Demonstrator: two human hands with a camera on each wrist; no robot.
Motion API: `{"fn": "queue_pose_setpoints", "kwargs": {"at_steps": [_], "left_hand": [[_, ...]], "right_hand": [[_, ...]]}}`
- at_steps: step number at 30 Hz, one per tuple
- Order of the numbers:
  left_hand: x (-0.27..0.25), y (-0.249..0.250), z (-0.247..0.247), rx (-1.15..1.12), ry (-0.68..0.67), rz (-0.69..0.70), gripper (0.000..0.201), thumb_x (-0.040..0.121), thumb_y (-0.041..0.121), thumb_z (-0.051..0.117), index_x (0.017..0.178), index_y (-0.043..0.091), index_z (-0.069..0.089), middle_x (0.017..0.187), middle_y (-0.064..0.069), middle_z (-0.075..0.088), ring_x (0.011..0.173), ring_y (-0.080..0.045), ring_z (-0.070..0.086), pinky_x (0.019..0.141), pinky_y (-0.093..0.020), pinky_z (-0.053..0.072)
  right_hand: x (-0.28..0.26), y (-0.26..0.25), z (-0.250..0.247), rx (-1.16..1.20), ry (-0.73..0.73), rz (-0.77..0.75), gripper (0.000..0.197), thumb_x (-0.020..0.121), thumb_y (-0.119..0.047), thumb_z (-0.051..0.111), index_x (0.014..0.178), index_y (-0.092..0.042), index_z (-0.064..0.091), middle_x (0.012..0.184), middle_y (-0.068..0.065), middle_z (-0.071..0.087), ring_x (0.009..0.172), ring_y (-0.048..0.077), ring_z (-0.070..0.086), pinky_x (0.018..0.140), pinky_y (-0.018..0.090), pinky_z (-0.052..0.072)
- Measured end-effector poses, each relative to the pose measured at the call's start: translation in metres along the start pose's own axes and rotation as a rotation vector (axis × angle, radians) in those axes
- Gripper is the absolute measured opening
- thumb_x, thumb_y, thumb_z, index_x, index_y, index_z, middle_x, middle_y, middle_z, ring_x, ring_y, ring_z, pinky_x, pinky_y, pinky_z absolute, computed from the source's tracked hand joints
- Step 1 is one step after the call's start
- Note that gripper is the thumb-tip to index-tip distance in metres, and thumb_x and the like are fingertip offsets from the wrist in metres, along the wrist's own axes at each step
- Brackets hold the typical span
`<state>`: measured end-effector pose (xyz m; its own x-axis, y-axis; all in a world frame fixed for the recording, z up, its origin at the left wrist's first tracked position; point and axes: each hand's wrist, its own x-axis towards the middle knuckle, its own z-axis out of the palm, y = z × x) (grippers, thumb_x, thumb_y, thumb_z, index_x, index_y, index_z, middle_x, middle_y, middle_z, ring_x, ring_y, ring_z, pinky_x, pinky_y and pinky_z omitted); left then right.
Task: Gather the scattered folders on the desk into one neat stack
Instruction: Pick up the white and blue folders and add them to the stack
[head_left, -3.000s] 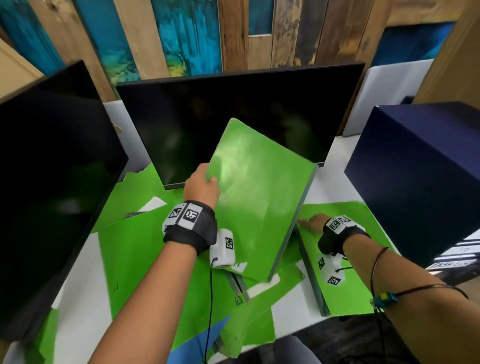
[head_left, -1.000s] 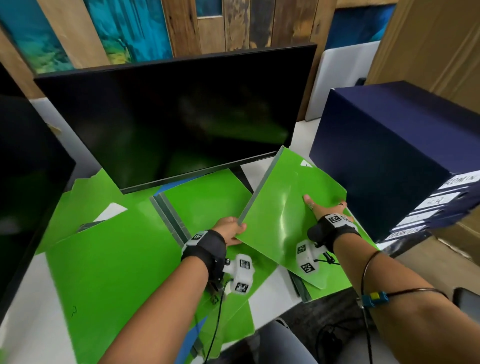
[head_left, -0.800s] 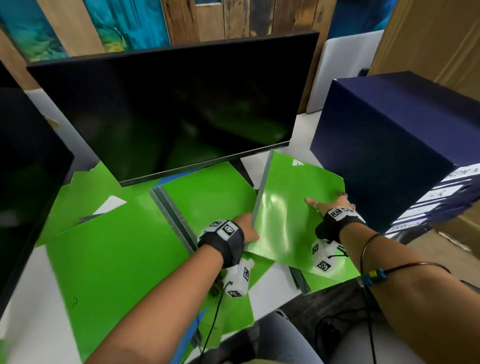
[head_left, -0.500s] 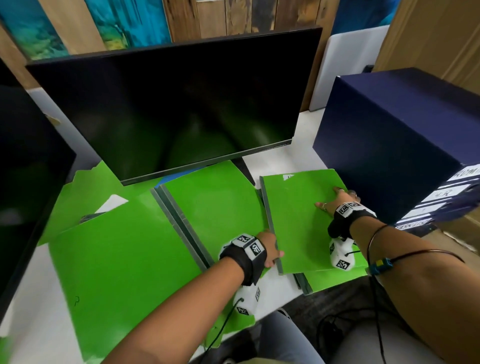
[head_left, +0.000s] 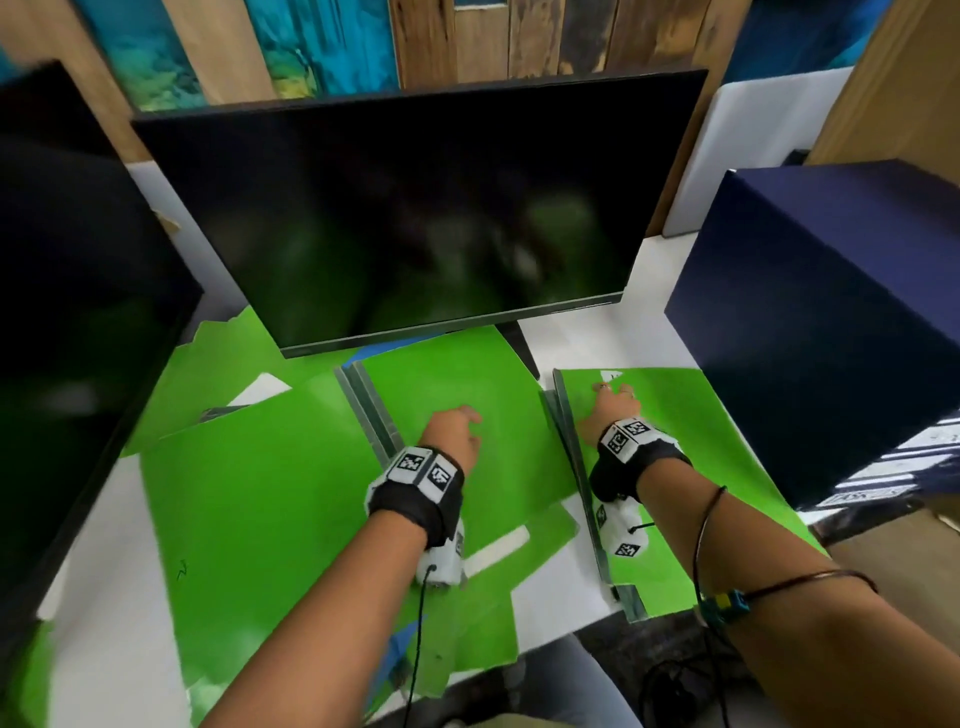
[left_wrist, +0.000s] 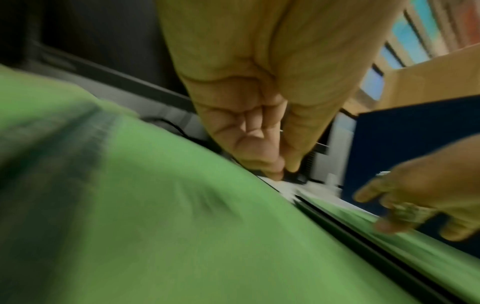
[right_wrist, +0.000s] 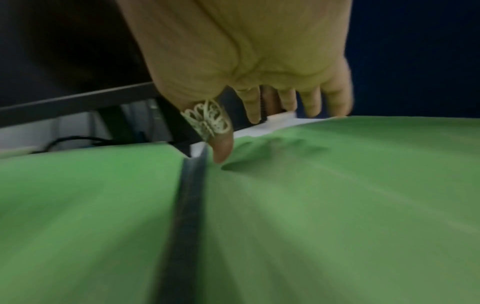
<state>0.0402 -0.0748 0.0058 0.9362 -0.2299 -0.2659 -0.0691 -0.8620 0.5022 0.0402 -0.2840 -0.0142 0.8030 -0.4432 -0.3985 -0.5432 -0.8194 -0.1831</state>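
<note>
Far left: large flat green card folder (head_left: 249, 519) loose on white worktop (head_left: 587, 343) | my left hand (head_left: 451, 434), fingers loosely curled, empty, over the middle green folder (head_left: 467, 395) | my right hand (head_left: 605, 415), fingers spread flat, pinning the right-hand green stack (head_left: 691, 457) | advice: lift by the spine, square edges on landing.

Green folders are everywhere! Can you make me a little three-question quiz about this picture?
1. True or false: the right hand rests on the right-side green folder.
2. What stands right of that folder? A) dark blue box B) red bucket C) lamp
3. Fill in: the left hand is over the ____ folder in front of the monitor.

Key: 1 true; 2 A; 3 green.
</note>
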Motion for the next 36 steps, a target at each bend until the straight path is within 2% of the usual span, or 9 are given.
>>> {"fn": "queue_pose_setpoints", "kwargs": {"at_steps": [3, 6, 13, 16, 23, 26, 30, 34, 36], "left_hand": [[-0.005, -0.053, -0.034, 0.035, 0.195, -0.202, 0.036, 0.087, -0.002, 0.049, 0.120, 0.008, 0.060, 0.121, -0.016, 0.063, 0.112, -0.029, 0.059, 0.097, -0.030, 0.044], [-0.024, -0.102, -0.050, 0.123, 0.266, -0.428, 0.041, 0.083, -0.001, 0.055, 0.124, 0.007, 0.056, 0.125, -0.021, 0.053, 0.118, -0.035, 0.051, 0.099, -0.037, 0.044], [-0.064, -0.163, -0.052, 0.074, 0.365, -0.848, 0.090, 0.068, 0.056, 0.072, 0.134, 0.009, 0.033, 0.141, -0.022, 0.027, 0.133, -0.041, 0.025, 0.103, -0.059, 0.034], [-0.075, -0.173, -0.050, -0.001, 0.374, -0.962, 0.115, 0.056, 0.067, 0.072, 0.142, 0.014, 0.019, 0.150, -0.026, 0.013, 0.139, -0.044, 0.013, 0.105, -0.066, 0.024], [-0.092, -0.182, -0.051, -0.105, 0.391, -1.054, 0.141, 0.041, 0.073, 0.075, 0.146, 0.024, -0.005, 0.151, -0.031, 0.002, 0.142, -0.042, 0.008, 0.108, -0.067, 0.016], [-0.096, -0.181, -0.055, -0.131, 0.443, -1.061, 0.138, 0.039, 0.068, 0.080, 0.145, 0.025, 0.002, 0.147, -0.031, 0.014, 0.139, -0.041, 0.016, 0.108, -0.062, 0.023], [-0.098, -0.183, -0.056, -0.278, 0.661, -1.023, 0.111, 0.055, 0.039, 0.086, 0.139, 0.008, 0.021, 0.139, -0.030, 0.028, 0.129, -0.043, 0.032, 0.103, -0.051, 0.033], [-0.093, -0.188, -0.055, -0.566, 0.841, -0.925, 0.047, 0.089, 0.007, 0.056, 0.130, -0.007, 0.037, 0.130, -0.033, 0.045, 0.121, -0.045, 0.045, 0.100, -0.046, 0.036], [-0.092, -0.182, -0.056, -0.577, 0.855, -0.888, 0.035, 0.095, 0.004, 0.041, 0.128, -0.006, 0.041, 0.125, -0.033, 0.052, 0.118, -0.045, 0.049, 0.096, -0.045, 0.038]], "right_hand": [[-0.010, -0.046, 0.009, 0.013, -0.027, -0.302, 0.042, 0.092, -0.022, 0.053, 0.132, -0.010, 0.049, 0.141, 0.015, 0.043, 0.131, 0.028, 0.041, 0.106, 0.033, 0.036], [-0.016, -0.073, 0.027, -0.064, -0.108, -0.413, 0.039, 0.096, -0.025, 0.047, 0.130, -0.008, 0.053, 0.139, 0.011, 0.048, 0.131, 0.027, 0.041, 0.110, 0.035, 0.034], [-0.007, -0.086, 0.051, 0.001, -0.038, -0.218, 0.073, 0.083, -0.059, 0.053, 0.139, -0.013, 0.039, 0.148, 0.017, 0.028, 0.137, 0.036, 0.028, 0.108, 0.049, 0.034], [-0.002, -0.086, 0.052, 0.065, -0.010, -0.139, 0.093, 0.079, -0.072, 0.044, 0.145, -0.008, 0.028, 0.151, 0.019, 0.022, 0.139, 0.038, 0.023, 0.112, 0.051, 0.027], [0.010, -0.091, 0.053, 0.025, -0.127, -0.134, 0.129, 0.054, -0.083, 0.058, 0.148, -0.006, 0.015, 0.150, 0.019, 0.029, 0.139, 0.038, 0.028, 0.111, 0.049, 0.034], [0.007, -0.091, 0.047, -0.007, -0.068, -0.124, 0.130, 0.055, -0.081, 0.060, 0.148, -0.005, 0.013, 0.153, 0.018, 0.022, 0.142, 0.036, 0.022, 0.113, 0.046, 0.028], [0.001, -0.089, 0.038, -0.042, -0.047, -0.139, 0.129, 0.054, -0.079, 0.064, 0.147, -0.002, 0.016, 0.152, 0.020, 0.021, 0.142, 0.037, 0.018, 0.113, 0.046, 0.025], [0.001, -0.093, 0.038, -0.100, -0.111, -0.230, 0.126, 0.056, -0.088, 0.048, 0.148, -0.007, 0.018, 0.153, 0.020, 0.022, 0.142, 0.038, 0.020, 0.116, 0.048, 0.023], [0.002, -0.094, 0.044, -0.088, -0.136, -0.317, 0.118, 0.059, -0.090, 0.039, 0.150, -0.018, 0.016, 0.156, 0.013, 0.019, 0.145, 0.036, 0.011, 0.118, 0.048, 0.018]]}}
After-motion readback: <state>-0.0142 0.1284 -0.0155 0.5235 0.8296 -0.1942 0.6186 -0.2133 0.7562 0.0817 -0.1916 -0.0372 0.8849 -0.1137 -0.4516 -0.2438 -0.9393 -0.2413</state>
